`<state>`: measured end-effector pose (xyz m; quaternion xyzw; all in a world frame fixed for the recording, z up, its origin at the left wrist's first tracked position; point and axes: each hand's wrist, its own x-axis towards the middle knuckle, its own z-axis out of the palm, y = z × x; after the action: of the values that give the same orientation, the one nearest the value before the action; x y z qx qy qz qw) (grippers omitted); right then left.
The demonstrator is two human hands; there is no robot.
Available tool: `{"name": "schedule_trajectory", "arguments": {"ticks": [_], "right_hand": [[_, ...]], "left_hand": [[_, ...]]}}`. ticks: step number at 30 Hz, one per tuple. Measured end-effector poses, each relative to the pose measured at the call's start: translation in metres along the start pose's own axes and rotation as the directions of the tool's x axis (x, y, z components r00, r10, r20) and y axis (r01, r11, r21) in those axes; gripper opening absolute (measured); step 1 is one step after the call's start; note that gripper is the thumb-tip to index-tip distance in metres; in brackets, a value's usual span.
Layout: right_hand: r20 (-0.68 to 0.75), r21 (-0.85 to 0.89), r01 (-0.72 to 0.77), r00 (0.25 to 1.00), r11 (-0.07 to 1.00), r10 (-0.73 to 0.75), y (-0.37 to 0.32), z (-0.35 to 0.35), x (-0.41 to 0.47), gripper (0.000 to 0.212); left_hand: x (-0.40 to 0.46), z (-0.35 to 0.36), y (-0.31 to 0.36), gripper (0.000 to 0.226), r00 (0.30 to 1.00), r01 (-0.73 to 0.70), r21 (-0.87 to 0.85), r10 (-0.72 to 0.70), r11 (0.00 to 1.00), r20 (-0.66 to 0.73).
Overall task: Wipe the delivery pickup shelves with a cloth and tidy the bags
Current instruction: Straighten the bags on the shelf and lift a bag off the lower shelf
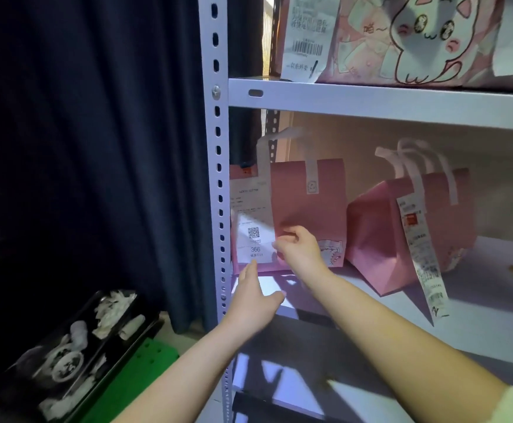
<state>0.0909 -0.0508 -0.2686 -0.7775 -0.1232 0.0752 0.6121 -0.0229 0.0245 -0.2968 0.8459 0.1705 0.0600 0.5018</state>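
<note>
A pink paper bag [310, 203] stands upright at the left end of the middle shelf [478, 303], with a white receipt [252, 227] marked 366 hanging on its front. My right hand [298, 248] pinches the receipt's right edge against the bag. My left hand [255, 297] reaches up from below with straight fingers, its fingertips at the receipt's bottom edge. A second pink bag [401, 236] leans tilted to the right, a long receipt strip [423, 254] dangling from it. No cloth is in view.
The white slotted metal upright [218, 178] stands just left of my hands. Above, the upper shelf [371, 100] holds a pink cat-print bag [417, 38]. A dark curtain [96, 148] hangs at left; a black tray of items [75, 349] sits on the floor.
</note>
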Motion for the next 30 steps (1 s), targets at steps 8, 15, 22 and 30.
{"name": "schedule_trajectory", "arguments": {"ticks": [8,15,22,30], "right_hand": [[0.059,-0.027,-0.027,0.998,0.999,0.028,-0.007,0.001,-0.005,0.020],[0.163,0.032,0.007,0.987,0.999,-0.012,0.005,-0.021,-0.016,0.021],[0.176,0.045,-0.008,0.984,0.999,0.000,0.009,-0.017,-0.021,0.021],[0.174,0.098,-0.054,0.984,0.994,0.036,0.008,-0.016,-0.028,0.024]], "left_hand": [[0.004,-0.010,-0.011,0.092,1.000,0.010,-0.107,-0.012,0.994,-0.018],[0.005,-0.014,-0.024,0.065,0.987,-0.096,-0.234,0.063,0.967,-0.145],[-0.001,-0.010,-0.024,0.038,0.976,-0.131,-0.200,0.091,0.971,-0.197],[-0.010,-0.014,-0.012,0.026,0.973,-0.124,-0.265,0.065,0.956,-0.223]]}}
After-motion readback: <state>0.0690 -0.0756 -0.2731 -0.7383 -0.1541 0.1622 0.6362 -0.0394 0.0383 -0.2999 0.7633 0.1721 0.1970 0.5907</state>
